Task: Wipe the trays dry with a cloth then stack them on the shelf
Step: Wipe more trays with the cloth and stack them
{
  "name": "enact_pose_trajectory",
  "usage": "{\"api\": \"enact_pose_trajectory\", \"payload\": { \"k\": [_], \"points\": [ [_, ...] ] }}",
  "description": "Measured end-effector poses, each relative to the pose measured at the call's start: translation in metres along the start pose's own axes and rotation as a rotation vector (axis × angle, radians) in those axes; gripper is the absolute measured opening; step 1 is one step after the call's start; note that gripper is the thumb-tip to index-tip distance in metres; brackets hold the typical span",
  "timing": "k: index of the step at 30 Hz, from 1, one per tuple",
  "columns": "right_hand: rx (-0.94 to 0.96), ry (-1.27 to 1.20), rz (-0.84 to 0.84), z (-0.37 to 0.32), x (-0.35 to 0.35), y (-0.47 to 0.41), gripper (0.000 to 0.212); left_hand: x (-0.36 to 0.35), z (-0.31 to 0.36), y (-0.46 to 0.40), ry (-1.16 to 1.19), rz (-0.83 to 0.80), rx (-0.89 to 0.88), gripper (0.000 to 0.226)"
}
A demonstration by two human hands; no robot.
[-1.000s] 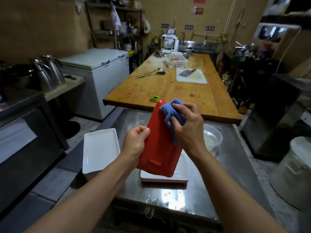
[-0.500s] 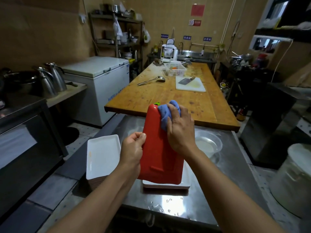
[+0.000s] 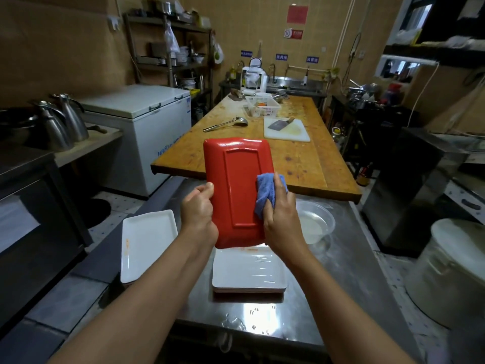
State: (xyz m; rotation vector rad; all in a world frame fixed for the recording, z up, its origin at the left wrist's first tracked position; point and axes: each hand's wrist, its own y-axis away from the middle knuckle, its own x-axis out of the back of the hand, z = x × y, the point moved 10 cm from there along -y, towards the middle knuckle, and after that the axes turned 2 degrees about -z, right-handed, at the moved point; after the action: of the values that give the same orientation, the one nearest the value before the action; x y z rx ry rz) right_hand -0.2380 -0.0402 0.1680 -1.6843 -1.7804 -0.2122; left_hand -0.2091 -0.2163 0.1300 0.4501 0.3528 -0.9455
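Note:
A red rectangular tray (image 3: pixel 237 185) is held upright over the steel counter, its underside facing me. My left hand (image 3: pixel 197 208) grips its left edge. My right hand (image 3: pixel 279 222) presses a blue cloth (image 3: pixel 267 193) against the tray's lower right side. Below the tray lies a stack of white trays (image 3: pixel 249 271) on the counter. A second stack of white trays (image 3: pixel 147 243) sits at the counter's left edge, with an orange smear on the top one.
A clear bowl (image 3: pixel 316 222) stands right of my hands on the steel counter (image 3: pixel 349 271). Beyond is a long wooden table (image 3: pixel 309 164) with a ladle, cutting board with cleaver, and white basket. A chest freezer (image 3: pixel 147 127) stands left, a white bucket (image 3: pixel 451 271) right.
The red tray has turned to face me flat and risen. My right hand with the cloth has slid from the tray's top edge down to its lower right side.

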Motion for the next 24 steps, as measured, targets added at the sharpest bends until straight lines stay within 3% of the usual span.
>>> {"api": "enact_pose_trajectory", "payload": {
  "k": [3,9,11,15,19,24],
  "points": [
    [-0.004,-0.127,0.013,0.010,0.006,0.016,0.060,-0.004,-0.002,-0.009,-0.006,0.025,-0.001,0.014],
    [-0.238,-0.819,0.069,0.038,0.026,0.015,0.052,-0.023,-0.009,-0.009,-0.029,-0.060,-0.043,0.017],
    [-0.296,-0.897,0.084,0.045,0.026,0.013,0.050,-0.025,-0.011,-0.008,-0.078,-0.133,-0.031,0.016],
    [-0.342,-0.934,0.095,0.055,0.031,0.007,0.041,-0.025,-0.004,-0.008,-0.395,-0.370,0.009,0.007],
    [-0.252,-1.001,-0.034,0.048,0.039,-0.005,0.041,-0.024,0.025,-0.017,-0.521,-0.474,0.045,0.057],
    [-0.180,-0.974,-0.313,0.035,0.032,-0.012,0.040,-0.042,0.051,-0.024,-0.553,-0.615,0.122,0.069]
  ]
}}
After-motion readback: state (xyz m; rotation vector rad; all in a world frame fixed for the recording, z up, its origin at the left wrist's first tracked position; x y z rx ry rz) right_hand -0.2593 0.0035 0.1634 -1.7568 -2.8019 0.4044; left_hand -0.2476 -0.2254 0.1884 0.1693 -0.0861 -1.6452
